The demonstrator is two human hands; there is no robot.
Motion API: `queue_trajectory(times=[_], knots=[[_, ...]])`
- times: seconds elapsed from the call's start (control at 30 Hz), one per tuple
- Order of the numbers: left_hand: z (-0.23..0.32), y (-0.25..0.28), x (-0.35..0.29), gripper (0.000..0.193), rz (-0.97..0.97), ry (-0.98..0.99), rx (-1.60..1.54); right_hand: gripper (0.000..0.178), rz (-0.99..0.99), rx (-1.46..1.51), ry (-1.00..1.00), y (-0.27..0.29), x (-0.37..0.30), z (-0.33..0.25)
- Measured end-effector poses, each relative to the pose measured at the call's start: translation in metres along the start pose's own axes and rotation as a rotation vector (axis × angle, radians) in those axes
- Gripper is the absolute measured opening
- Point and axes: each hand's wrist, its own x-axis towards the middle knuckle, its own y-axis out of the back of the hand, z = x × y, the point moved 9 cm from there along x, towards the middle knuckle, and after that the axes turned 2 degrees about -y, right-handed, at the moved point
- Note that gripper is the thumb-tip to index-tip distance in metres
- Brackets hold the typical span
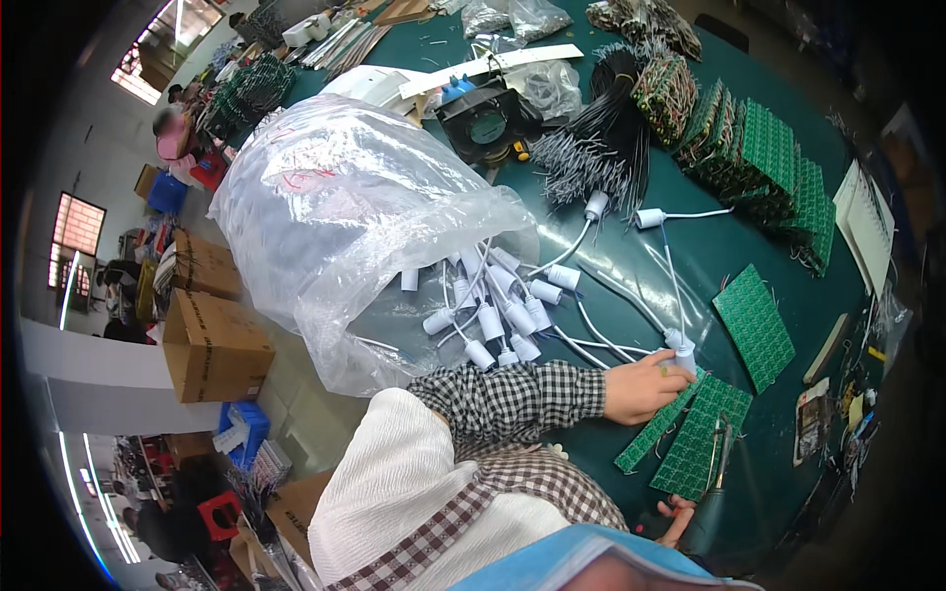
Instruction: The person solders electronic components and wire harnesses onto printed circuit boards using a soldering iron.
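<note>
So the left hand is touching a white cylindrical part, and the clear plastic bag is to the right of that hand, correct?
Not quite: in the head view, the clear plastic bag is to the left of the left hand, which is touching a white cylindrical part.

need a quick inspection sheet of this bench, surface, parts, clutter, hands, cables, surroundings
surface: dark green tabletop, shiny under reflected light
parts: white cylindrical fittings heaped at the mouth of a clear plastic bag; loose green circuit boards to the right
clutter: black fan beyond the bag, stacked green boards at far right
hands: left hand has fingertips at a white fitting, grip unclear; right hand is near a thin tool, contact unclear
cables: white cable on a fitting; black wire bundle with pale ends
surroundings: cardboard box and blue crate at left
</note>
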Motion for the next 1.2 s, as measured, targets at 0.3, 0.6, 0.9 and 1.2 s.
queue_trajectory(times=[0.3, 0.6, 0.9, 1.2], knots=[[0.011, 0.011, 0.004, 0.02, -0.004, -0.028, 0.325, 0.024, -0.005, -0.316, 0.367, -0.013, -0.034, -0.046], [0.017, 0.004, 0.007, 0.047, -0.007, 0.091, 0.231, 0.02, 0.169, 0.189, 0.063, -0.013, -0.02, -0.055], [-0.048, 0.171, -0.07, 0.026, 0.189, 0.663, 0.468, 0.021, 0.131, 0.164, 0.047, -0.011, -0.027, -0.062], [-0.136, 0.172, -0.085, 0.031, -0.154, 0.78, 0.389, 0.024, 0.086, 0.216, 0.094, -0.015, -0.03, -0.068]])
